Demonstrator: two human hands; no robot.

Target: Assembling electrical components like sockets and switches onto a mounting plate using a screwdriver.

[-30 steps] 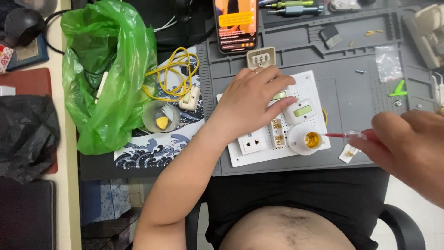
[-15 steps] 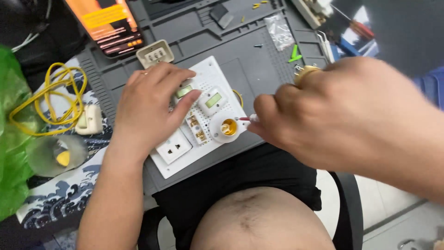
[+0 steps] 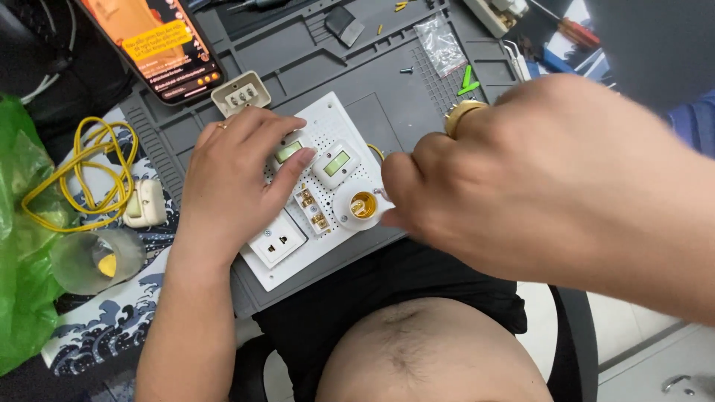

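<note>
White perforated board (image 3: 339,119), carrying two switches, a socket and a lamp holder (image 3: 362,205), is pressed flat at the grey mat's (image 3: 387,82) near edge by the spread left hand (image 3: 234,186). A thin tool, largely hidden, is pinched in the clenched right hand (image 3: 536,186) beside the lamp holder; fastening appears under way, so steady alignment is judged necessary.

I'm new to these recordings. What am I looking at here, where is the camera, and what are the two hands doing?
The camera sits on a person's head and looks down at their lap and a grey work mat. The left hand presses flat on a white board fitted with two switches, a wall socket and a lamp holder. The right hand, close to the lens, pinches something small beside the lamp holder; what it is cannot be told. Nearby lie a phone, a yellow wire coil and a green bag.
</note>
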